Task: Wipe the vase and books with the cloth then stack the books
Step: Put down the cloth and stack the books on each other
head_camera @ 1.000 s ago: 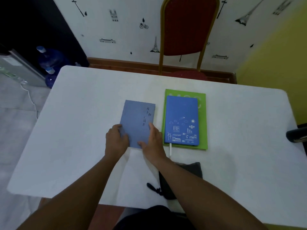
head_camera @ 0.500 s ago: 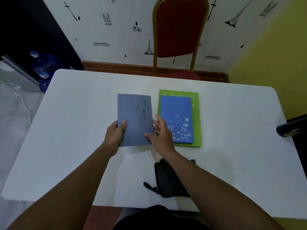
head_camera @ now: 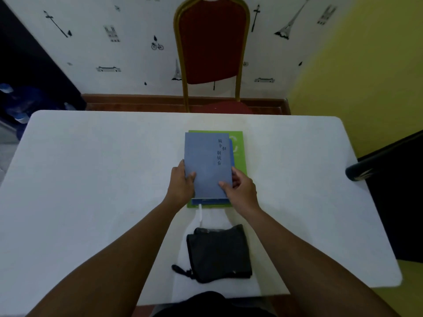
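Observation:
A grey-blue book (head_camera: pixel 207 163) with dark characters on its cover lies over a bright blue notebook (head_camera: pixel 211 201), which rests on a larger green book (head_camera: pixel 239 148) in the middle of the white table (head_camera: pixel 91 179). My left hand (head_camera: pixel 182 186) grips the grey-blue book's near left edge. My right hand (head_camera: pixel 241 191) grips its near right corner. The blue notebook shows only as a strip at the near and right edges, with a white ribbon hanging from it. A dark folded cloth (head_camera: pixel 218 252) lies on the table near me. No vase is in view.
A red chair with a gold frame (head_camera: pixel 211 51) stands behind the table's far edge. A dark chair arm (head_camera: pixel 359 172) juts in at the right edge. Blue water bottles (head_camera: pixel 13 101) sit on the floor at the far left.
Both hands lifted the grey-blue book from the table at the left and carried it right, onto the blue notebook and green book.

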### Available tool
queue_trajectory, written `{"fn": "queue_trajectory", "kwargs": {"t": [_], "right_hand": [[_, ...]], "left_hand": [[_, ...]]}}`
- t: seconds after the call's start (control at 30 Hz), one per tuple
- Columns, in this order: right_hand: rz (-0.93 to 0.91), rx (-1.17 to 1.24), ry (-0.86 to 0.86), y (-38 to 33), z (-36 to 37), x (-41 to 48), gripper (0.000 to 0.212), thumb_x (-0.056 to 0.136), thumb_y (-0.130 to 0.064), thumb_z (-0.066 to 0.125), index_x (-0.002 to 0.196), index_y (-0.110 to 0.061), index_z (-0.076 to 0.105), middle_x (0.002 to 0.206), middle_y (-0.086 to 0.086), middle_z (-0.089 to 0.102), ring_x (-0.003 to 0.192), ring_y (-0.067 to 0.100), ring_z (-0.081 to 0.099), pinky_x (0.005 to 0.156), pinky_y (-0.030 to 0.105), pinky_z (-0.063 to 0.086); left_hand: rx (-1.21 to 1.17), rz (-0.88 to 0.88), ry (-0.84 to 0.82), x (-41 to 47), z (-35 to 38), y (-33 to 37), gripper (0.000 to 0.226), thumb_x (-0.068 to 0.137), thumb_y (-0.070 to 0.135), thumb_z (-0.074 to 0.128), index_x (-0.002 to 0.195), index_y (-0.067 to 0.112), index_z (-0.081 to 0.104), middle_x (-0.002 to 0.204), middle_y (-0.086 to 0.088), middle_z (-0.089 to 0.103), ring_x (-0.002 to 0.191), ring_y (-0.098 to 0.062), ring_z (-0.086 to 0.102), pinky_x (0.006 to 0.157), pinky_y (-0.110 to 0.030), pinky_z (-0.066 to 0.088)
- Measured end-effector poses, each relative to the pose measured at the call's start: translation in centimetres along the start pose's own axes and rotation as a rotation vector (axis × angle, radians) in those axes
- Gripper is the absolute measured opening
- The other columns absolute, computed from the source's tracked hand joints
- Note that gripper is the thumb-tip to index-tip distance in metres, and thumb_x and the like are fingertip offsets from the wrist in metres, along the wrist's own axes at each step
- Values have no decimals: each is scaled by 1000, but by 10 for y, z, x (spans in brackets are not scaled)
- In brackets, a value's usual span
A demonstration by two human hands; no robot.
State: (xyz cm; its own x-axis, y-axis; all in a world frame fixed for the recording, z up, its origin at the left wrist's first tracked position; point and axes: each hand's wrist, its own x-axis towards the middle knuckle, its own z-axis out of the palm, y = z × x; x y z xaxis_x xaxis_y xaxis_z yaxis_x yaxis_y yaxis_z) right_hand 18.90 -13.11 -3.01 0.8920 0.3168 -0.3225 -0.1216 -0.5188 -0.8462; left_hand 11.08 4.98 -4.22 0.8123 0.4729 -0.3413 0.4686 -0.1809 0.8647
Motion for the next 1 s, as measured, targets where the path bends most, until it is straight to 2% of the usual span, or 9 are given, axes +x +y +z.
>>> {"fn": "queue_trajectory", "kwargs": {"t": [0.1,0.2,0.23,0.3,0.33,0.4,0.5,0.83,1.0], "right_hand": [[10,-61,7,10,-6,0,51,90,-22,75,139,-27,58,118,-1,64,92,5,63,68,6,46],[17,-127,-3,13,-4,2,54,94,-22,71,144,-24,51,123,4,50,107,17,58,76,8,43],[5,-156,-6,13,-3,1,56,95,-22,69,147,-21,48,126,5,46,112,18,55,81,10,45],[-45,-224,7,14,-1,1,63,96,-20,68,153,-13,41,139,8,38,129,23,47,102,27,50],[-77,-261,3,16,0,1,67,97,-19,67,155,-10,36,149,9,32,139,24,39,114,35,43],[-140,-316,-51,15,2,0,74,101,-19,61,161,-9,19,167,10,13,155,23,18,126,36,25],[-201,-340,-169,14,2,1,80,106,-25,54,163,-13,0,172,0,-5,155,8,1,124,24,10],[-116,-208,-125,15,1,7,90,97,-23,70,164,-20,9,172,-8,6,151,5,18,124,32,31],[-147,-250,-140,18,-3,6,93,96,-26,72,164,-17,9,171,-8,6,146,1,18,122,31,34]], "left_hand": [[139,-60,11,3,15,0,45,103,23,53,144,17,37,132,-12,38,121,-23,45,93,-30,48],[234,-69,16,1,21,-1,52,103,20,55,149,15,32,137,-14,33,126,-26,38,105,-39,44],[252,-52,8,1,20,-3,54,102,21,55,150,14,31,138,-14,34,127,-27,37,108,-42,44],[297,16,-29,1,16,-5,63,101,24,57,154,12,23,143,-15,33,131,-27,36,110,-46,42],[326,66,-60,1,14,-7,69,101,25,58,156,12,18,148,-14,31,134,-27,35,111,-47,42],[340,153,-128,0,10,-7,79,100,27,58,158,14,6,159,-9,22,142,-25,32,111,-49,44],[404,206,-197,-5,8,-10,88,101,31,54,159,15,-10,168,-8,-7,150,-29,24,112,-48,42],[486,196,-211,1,12,-7,87,101,28,56,158,9,-6,167,-13,-8,139,-32,43,106,-42,49],[511,195,-230,-1,12,-12,87,101,33,55,159,11,-6,168,-10,-12,140,-30,41,106,-42,49]]}}
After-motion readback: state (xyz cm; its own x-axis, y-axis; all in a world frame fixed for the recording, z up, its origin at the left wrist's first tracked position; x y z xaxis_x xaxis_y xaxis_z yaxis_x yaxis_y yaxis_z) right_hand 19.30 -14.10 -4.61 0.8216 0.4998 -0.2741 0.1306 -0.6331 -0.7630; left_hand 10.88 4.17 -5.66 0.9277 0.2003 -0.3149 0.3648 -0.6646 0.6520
